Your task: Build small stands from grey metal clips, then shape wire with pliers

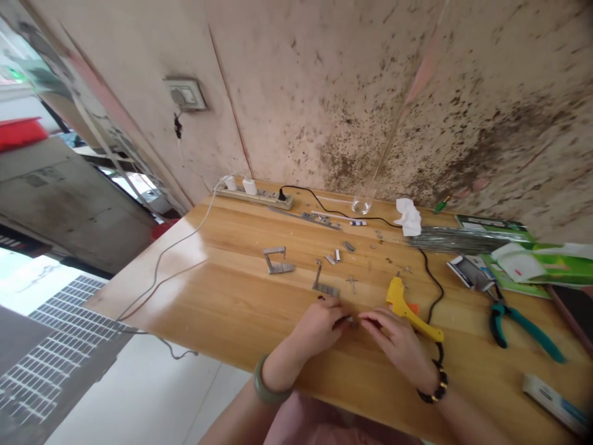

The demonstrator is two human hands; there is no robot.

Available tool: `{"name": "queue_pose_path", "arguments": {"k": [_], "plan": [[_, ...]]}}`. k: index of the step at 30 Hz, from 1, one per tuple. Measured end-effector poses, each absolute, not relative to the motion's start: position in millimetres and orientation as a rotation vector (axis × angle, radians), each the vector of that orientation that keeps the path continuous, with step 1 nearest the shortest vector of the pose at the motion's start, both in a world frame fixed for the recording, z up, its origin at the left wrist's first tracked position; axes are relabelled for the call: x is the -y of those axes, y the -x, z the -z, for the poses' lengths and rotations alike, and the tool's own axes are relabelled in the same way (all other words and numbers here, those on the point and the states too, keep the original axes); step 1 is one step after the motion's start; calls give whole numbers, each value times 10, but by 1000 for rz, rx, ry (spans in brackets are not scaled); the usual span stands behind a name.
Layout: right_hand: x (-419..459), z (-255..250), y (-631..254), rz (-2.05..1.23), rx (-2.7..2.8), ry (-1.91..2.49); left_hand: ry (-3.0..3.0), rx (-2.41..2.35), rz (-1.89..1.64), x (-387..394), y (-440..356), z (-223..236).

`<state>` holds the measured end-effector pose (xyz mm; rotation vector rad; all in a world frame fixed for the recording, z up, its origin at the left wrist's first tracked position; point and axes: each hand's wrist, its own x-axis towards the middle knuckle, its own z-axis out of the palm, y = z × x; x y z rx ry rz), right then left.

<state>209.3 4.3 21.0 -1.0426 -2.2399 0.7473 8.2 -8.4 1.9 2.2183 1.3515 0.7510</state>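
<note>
My left hand [319, 324] and my right hand [393, 340] meet fingertip to fingertip near the front of the wooden table [222, 296]. Both pinch a small grey metal piece [351, 321] between them; it is too small to make out clearly. A green bangle is on my left wrist, a dark bead bracelet on my right. Just behind my left hand lies a grey metal strip assembly [323, 284]. Beside my right hand rests a yellow glue gun [407, 306].
Another bent metal piece [277, 259] and several small bits lie mid-table. A power strip [259, 194], a glass [362, 201], a white tissue [408, 216], teal pliers [519, 321] and green packets [537, 259] sit toward the back and right. White cables trail off the left edge.
</note>
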Motion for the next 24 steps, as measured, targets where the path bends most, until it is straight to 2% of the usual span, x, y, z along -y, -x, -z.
{"name": "queue_pose_path", "arguments": {"k": [8, 24], "plan": [[7, -75, -2140, -761, 2226, 994, -2170, -1343, -799, 85, -86, -49], [-26, -140, -2086, -716, 2101, 1007, -1967, -1321, -834, 67, -58, -86]]}}
